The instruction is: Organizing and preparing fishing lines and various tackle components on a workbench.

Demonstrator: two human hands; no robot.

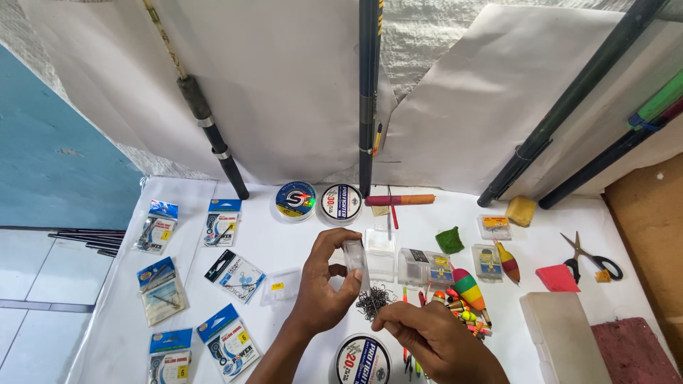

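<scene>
A small clear plastic box [354,257] is held upright in the left hand [321,288], just below the middle of the frame, with the thumb on one side and the fingers wrapped round the other. The right hand [434,341] is lower and to the right, with its fingertips pinched almost shut; something tiny may be held there, but it cannot be told for sure. Between the two hands, a little heap of dark fish hooks [374,300] lies on the white table [284,245]. The hooks are sharp and tangled, so they are best picked up one at a time, by the bend and not the point. The box should be kept still and close to the heap, so that nothing is dropped on the way. Colourful floats [467,290] lie just right of the heap, and a spool of line [364,359] sits at the bottom edge. Packets of swivels [228,340] are laid out on the left, and scissors [590,259] at the far right.
</scene>
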